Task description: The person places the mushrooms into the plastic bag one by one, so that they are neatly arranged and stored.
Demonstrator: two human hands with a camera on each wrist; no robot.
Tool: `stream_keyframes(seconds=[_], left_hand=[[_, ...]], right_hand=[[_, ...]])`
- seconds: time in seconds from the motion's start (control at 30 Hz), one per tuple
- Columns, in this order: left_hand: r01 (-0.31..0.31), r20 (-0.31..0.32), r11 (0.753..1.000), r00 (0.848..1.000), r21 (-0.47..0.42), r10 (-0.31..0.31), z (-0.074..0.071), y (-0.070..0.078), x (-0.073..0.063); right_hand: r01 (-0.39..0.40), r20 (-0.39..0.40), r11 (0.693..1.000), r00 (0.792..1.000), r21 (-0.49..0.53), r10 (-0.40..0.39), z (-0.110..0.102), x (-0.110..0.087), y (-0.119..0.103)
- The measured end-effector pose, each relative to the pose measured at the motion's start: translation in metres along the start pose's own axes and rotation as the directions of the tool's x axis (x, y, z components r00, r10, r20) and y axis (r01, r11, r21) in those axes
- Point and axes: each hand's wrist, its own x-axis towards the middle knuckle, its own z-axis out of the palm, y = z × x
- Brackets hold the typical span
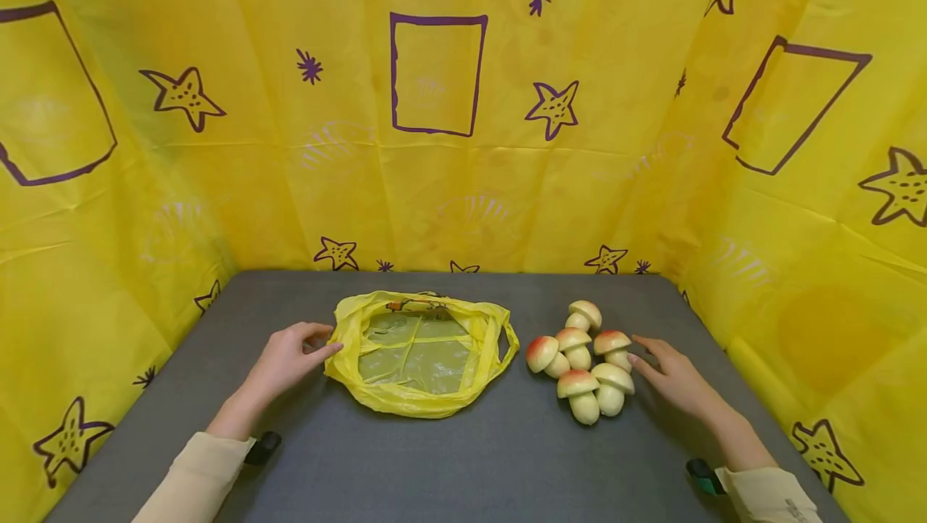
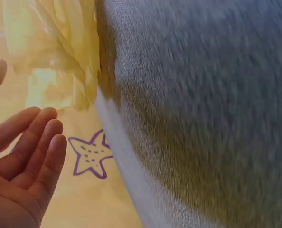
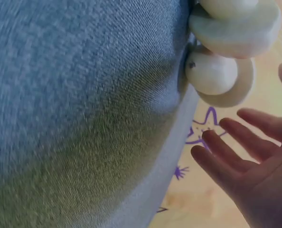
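Observation:
A yellow plastic bag (image 1: 405, 404) lies on the table with its mouth spread wide and a handle loop on its right. My left hand (image 1: 295, 354) is at the bag's left edge, thumb over the rim in the head view. In the left wrist view its fingers (image 2: 48, 164) are loosely bent and apart from the thumb, beneath the hanging bag folds (image 2: 77, 42). Several toy mushrooms with red-and-cream caps sit clustered right of the bag. My right hand (image 1: 677, 378) is beside the rightmost mushroom (image 1: 612, 341), fingertips close to it, fingers spread and holding nothing.
The grey table (image 1: 434, 467) has yellow cloth walls (image 1: 449, 209) behind it and on both sides, printed with purple starfish and frames. Dark wrist devices sit by both sleeves, one at the left cuff (image 1: 263, 448) and one at the right cuff (image 1: 704, 476).

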Motion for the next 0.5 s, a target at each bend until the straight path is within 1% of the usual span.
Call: stream_keyframes(seconds=[0.2,0.33,0.5], left_hand=[[0.059,-0.011,0.998,0.998,-0.026,-0.060,0.0049,0.0000,0.0005],[0.099,0.019,0.994,0.995,-0.054,-0.098,0.0073,0.0005,0.0004],[0.122,0.049,0.989,0.992,-0.089,-0.118,0.0093,0.0040,0.0004]], right_hand=[[-0.016,-0.003,0.999,1.000,0.030,0.016,0.0042,0.0019,-0.0005],[-0.035,0.003,0.999,0.999,0.038,0.034,0.0066,0.0036,-0.0009],[-0.058,0.003,0.998,0.998,0.035,0.058,0.0095,0.0075,0.0006]])
